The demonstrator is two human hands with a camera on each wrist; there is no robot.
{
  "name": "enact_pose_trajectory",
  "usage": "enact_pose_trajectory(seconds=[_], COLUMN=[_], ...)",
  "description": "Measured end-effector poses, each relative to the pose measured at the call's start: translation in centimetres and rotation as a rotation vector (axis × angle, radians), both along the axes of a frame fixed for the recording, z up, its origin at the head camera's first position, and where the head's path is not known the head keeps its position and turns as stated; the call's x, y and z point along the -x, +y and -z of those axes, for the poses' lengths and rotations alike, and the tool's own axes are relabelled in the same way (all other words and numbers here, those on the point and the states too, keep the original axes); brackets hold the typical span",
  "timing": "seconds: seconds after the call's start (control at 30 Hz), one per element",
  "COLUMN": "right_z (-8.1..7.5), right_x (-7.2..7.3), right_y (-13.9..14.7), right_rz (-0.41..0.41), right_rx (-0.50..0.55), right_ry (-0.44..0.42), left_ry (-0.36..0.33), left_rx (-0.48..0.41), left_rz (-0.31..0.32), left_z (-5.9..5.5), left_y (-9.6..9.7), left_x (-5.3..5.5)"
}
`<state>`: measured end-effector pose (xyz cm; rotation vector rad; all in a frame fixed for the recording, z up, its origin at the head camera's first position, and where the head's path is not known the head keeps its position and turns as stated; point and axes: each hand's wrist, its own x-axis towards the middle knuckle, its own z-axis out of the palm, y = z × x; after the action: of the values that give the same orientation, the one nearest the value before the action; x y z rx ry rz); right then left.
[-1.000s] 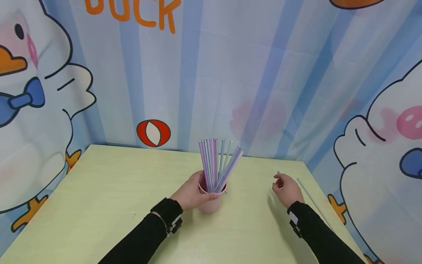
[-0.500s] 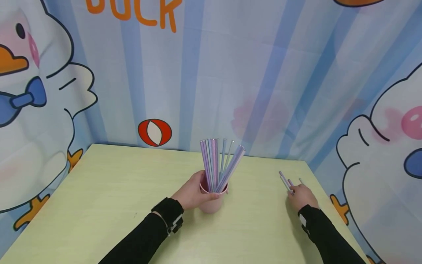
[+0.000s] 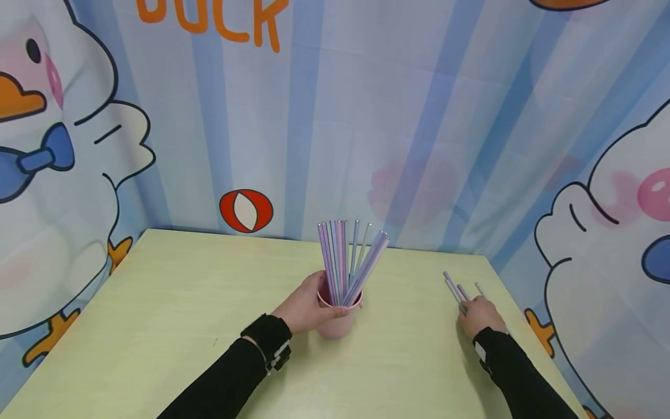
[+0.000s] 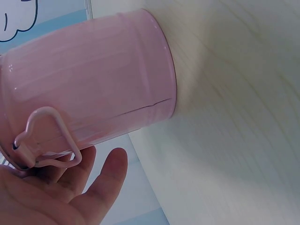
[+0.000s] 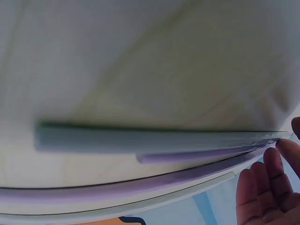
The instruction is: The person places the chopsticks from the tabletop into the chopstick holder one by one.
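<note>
In the head view my left hand point(image 3: 306, 308) grips a small pink bucket point(image 3: 335, 327) near its rim, the thumb across the near side. The left wrist view shows the bucket's side and a heart-shaped wire handle point(image 4: 49, 112). Several purple, blue and clear straws point(image 3: 335, 265) stand in it, some leaning right. Down at the table's right side, my right hand point(image 3: 483, 319) is over loose straws, fingertips right at them. Close in the right wrist view lie a pale blue-green straw point(image 5: 154, 141) and a purple straw point(image 5: 140, 185). I cannot tell whether finger and thumb pinch them.
The pale yellow table point(image 3: 209, 291) ends at its back edge against a curtain point(image 3: 356, 128) printed with cartoon ducks. A pale straw point(image 5: 178, 194) lies nearest the table's right edge.
My right hand has moved right and down onto the straws, baring their far ends, and has stayed nearly still since half a second ago. The left hand and bucket have held their place.
</note>
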<state>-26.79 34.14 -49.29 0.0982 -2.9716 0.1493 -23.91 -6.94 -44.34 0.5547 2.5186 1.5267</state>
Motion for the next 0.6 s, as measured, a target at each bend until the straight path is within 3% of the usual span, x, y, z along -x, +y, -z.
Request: enact_pose_trajectory(seconds=[0.37,0.6], right_z=[-0.13,-0.30], right_x=[-0.30,-0.13], right_y=[-0.29,-0.68], right_rz=[-0.003,-0.055], right_rx=[0.001,-0.009], right_ry=[0.004,0.030], left_ry=[-0.003,-0.006], left_rx=[-0.012,-0.015], left_rz=[0.003,0.001], left_z=[0.00,-0.01], left_y=[0.01,0.04], left_x=[-0.06,-0.06])
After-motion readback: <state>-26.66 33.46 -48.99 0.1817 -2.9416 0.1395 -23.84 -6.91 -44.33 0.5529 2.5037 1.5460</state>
